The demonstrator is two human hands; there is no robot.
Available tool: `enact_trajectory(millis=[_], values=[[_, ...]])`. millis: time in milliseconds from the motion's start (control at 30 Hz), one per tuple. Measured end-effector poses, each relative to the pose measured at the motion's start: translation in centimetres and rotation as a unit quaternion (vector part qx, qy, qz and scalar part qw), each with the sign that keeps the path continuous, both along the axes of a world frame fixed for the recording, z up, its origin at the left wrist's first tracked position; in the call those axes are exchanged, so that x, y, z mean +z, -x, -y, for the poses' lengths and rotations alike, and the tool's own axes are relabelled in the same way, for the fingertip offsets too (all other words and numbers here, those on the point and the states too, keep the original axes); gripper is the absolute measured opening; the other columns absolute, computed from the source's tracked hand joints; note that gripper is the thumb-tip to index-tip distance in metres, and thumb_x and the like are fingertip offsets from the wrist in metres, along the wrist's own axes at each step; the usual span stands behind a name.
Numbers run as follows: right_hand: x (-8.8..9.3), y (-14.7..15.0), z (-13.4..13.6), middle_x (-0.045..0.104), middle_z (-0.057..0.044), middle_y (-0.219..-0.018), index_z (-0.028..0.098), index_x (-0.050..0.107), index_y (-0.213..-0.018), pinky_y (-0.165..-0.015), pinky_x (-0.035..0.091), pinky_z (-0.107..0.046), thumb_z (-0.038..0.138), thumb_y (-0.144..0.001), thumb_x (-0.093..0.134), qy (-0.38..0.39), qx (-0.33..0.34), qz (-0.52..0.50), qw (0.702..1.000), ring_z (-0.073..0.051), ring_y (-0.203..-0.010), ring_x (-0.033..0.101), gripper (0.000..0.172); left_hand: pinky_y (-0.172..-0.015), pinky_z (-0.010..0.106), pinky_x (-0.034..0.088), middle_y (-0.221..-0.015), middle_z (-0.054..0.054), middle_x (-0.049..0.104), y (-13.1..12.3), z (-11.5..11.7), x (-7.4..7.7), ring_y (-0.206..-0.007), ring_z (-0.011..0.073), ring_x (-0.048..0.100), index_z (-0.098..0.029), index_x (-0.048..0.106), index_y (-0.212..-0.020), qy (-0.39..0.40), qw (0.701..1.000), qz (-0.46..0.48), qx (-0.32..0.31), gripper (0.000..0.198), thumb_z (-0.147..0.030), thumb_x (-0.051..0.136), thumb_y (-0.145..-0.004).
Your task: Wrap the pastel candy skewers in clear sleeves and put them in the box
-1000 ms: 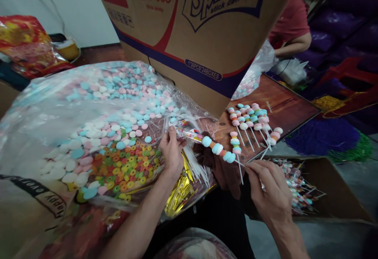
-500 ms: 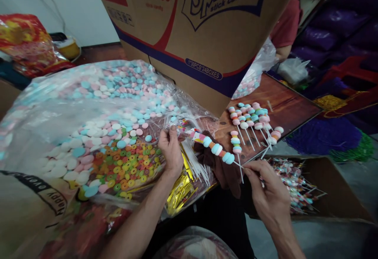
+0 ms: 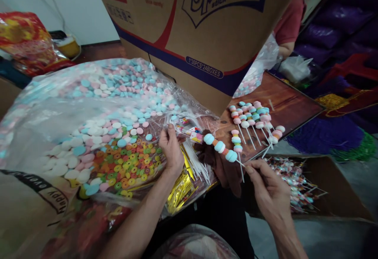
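My right hand (image 3: 270, 188) pinches the bare end of a white stick, on which a candy skewer (image 3: 220, 146) of blue and white discs with small orange rings is threaded. The skewer slants up and left, its far tip at the mouth of a clear printed wrapper (image 3: 195, 135). Beside that wrapper my left hand (image 3: 171, 148) is closed with the thumb up, gripping its edge; the fingertips are partly hidden. Loose white sticks (image 3: 199, 168) and gold twist ties (image 3: 180, 192) lie just right of my left wrist.
Candy discs (image 3: 118, 81) and coloured rings (image 3: 126, 164) fill plastic bags at left. A large carton (image 3: 189, 34) stands behind. Finished candy skewers (image 3: 251, 115) lie on the brown table (image 3: 283, 97). Wrapped ones fill an open box (image 3: 339, 196) at right. A person's sleeve (image 3: 291, 18) shows behind.
My right hand and the skewer have shifted slightly right, and the skewer's tip sits a little farther from the wrapper. My left hand has hardly moved.
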State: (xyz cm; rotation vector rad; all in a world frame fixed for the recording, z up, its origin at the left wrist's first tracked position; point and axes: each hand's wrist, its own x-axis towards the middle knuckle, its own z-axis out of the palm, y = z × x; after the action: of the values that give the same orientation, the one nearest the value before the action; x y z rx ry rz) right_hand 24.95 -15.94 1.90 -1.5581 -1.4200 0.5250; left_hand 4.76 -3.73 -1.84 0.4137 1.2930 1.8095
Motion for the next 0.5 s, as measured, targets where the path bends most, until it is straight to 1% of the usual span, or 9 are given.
enact_trajectory(millis=[100,200,367,500], values=[[-0.1,0.3,0.2,0.056,0.001,-0.071,0.020,0.063,-0.083,-0.057,0.042,-0.024,0.027,-0.092,0.056,-0.023,-0.020,-0.004,1.000,-0.013,-0.062,0.051,0.013,-0.056,0.020,0.043,-0.063,-0.006,0.051,-0.1,0.0,0.2,-0.055,0.0081,0.050,-0.020,0.052,-0.075,-0.002,1.000,0.006,-0.012,0.035,-0.051,0.067,-0.078],[-0.3,0.9,0.4,0.058,0.000,-0.074,0.020,0.063,-0.084,-0.059,0.043,-0.024,0.026,-0.092,0.055,-0.034,-0.022,-0.006,0.999,-0.013,-0.065,0.053,0.013,-0.053,0.020,0.044,-0.063,-0.006,0.053,-0.2,0.1,0.4,-0.052,0.0082,0.051,-0.020,0.054,-0.079,0.008,0.999,0.026,-0.021,0.037,-0.053,0.068,-0.076],[-1.0,1.5,0.5,0.058,0.000,-0.076,0.020,0.063,-0.085,-0.061,0.044,-0.024,0.022,-0.092,0.056,-0.037,-0.006,-0.021,0.999,-0.013,-0.067,0.055,0.010,-0.054,0.020,0.046,-0.065,-0.005,0.056,-0.3,0.2,0.7,-0.053,0.0079,0.053,-0.020,0.055,-0.079,0.018,0.998,0.054,-0.027,0.037,-0.052,0.071,-0.074],[-1.3,1.1,0.4,0.059,0.001,-0.077,0.020,0.064,-0.085,-0.060,0.043,-0.023,0.019,-0.092,0.056,-0.034,0.024,-0.019,0.999,-0.013,-0.068,0.056,0.011,-0.054,0.020,0.046,-0.067,-0.004,0.058,-0.3,0.3,0.8,-0.056,0.0087,0.056,-0.020,0.056,-0.080,0.014,0.997,0.062,-0.042,0.036,-0.052,0.071,-0.074]])
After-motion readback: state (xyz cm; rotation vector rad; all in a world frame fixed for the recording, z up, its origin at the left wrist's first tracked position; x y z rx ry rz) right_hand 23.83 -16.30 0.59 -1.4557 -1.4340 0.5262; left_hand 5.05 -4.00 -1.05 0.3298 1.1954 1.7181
